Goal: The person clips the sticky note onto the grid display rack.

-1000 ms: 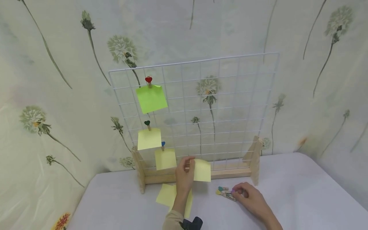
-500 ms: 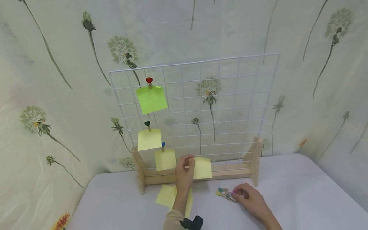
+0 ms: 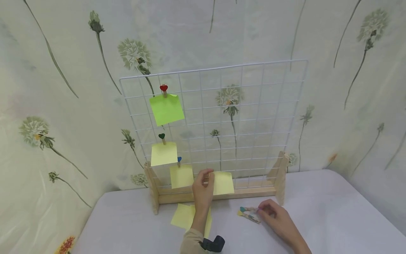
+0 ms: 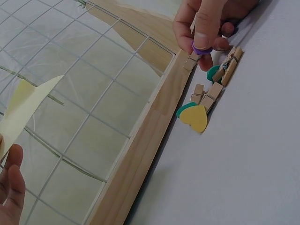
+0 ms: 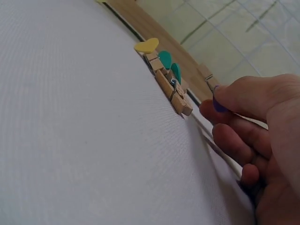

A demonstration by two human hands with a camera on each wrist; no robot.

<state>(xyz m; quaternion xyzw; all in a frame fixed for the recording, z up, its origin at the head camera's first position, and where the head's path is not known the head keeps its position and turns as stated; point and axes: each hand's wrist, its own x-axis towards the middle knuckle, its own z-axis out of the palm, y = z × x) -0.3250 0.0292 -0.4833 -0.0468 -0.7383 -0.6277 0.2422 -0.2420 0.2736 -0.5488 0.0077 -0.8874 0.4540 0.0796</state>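
My left hand pinches a pale yellow sticky note by its left edge, in front of the lower part of the white wire grid. In the left wrist view the note bends slightly before the wires. My right hand pinches a small wooden clothespin with a purple heart between thumb and fingers, low over the table. Beside it lie several clothespins with teal hearts and a yellow heart.
Clipped on the grid's left side are a green note and yellow notes. Loose yellow notes lie under my left forearm. A wooden base holds the grid on the white-covered table.
My left hand has raised the sticky note slightly closer to the grid. My right hand has drawn the purple-heart clothespin a little away from the other clothespins.
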